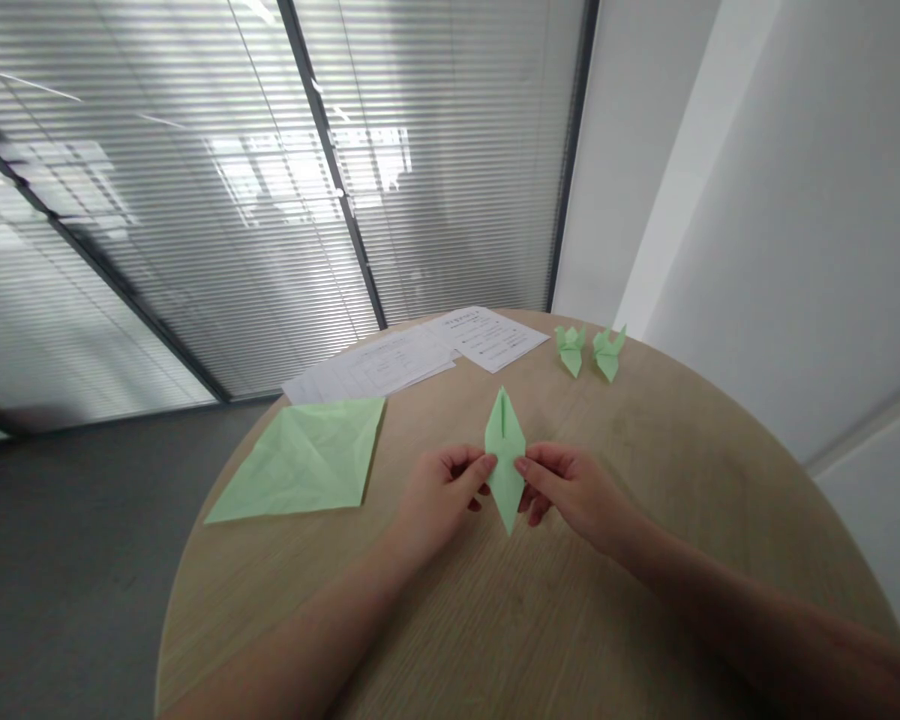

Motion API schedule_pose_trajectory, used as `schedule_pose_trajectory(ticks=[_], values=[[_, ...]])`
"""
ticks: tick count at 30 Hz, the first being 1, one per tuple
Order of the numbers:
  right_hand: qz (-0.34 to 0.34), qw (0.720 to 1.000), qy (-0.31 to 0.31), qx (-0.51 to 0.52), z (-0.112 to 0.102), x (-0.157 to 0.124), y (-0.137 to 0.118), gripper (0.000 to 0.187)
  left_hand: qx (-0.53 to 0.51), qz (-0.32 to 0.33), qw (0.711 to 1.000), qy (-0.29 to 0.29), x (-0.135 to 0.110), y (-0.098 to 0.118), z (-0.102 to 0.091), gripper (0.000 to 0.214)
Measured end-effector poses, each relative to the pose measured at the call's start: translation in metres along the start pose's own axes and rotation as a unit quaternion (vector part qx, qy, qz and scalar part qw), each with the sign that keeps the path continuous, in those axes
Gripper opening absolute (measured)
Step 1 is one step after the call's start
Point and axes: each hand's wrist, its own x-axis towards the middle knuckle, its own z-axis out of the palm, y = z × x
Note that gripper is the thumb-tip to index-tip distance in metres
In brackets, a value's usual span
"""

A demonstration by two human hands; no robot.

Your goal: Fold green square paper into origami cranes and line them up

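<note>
- Between the fingers of the left hand [436, 490] and right hand [581, 490] is a long, light-green diamond of folded paper [505, 470], slit along its far half.
- At its two sides, each hand's fingers are pinched closed on the diamond, thumbs on top.
- Beneath the fingers spreads a rounded, light-brown wood-grain surface [457, 630].
- Left of the fingers, well apart, lies a flat, creased, light-green paper sheet [307, 455].
- Beyond the fingers are overlapping white printed papers [379, 362].
- Beyond and right of the fingers, two small light-green folded-paper figures [607, 357] sit side by side.
- Farthest beyond hang grey slatted blinds [465, 150].
</note>
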Motion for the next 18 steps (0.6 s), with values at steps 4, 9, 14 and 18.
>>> schedule_pose_trajectory(ticks=[4,9,14,18], values=[[-0.015,1.000,-0.003,-0.024,0.000,-0.002,0.002,0.039,-0.005,0.007,1.000,-0.010,0.002,-0.002,-0.001,0.034],[-0.045,0.997,-0.001,-0.071,0.000,-0.006,0.005,0.033,0.018,0.030,0.999,0.002,0.003,-0.003,-0.001,0.032],[-0.120,0.973,0.020,-0.197,0.002,-0.013,0.001,0.029,0.067,0.076,0.992,0.071,0.001,-0.002,-0.002,0.023],[-0.181,0.945,0.031,-0.270,0.002,-0.015,-0.003,0.019,0.078,0.082,0.992,0.056,0.000,0.001,-0.002,0.021]])
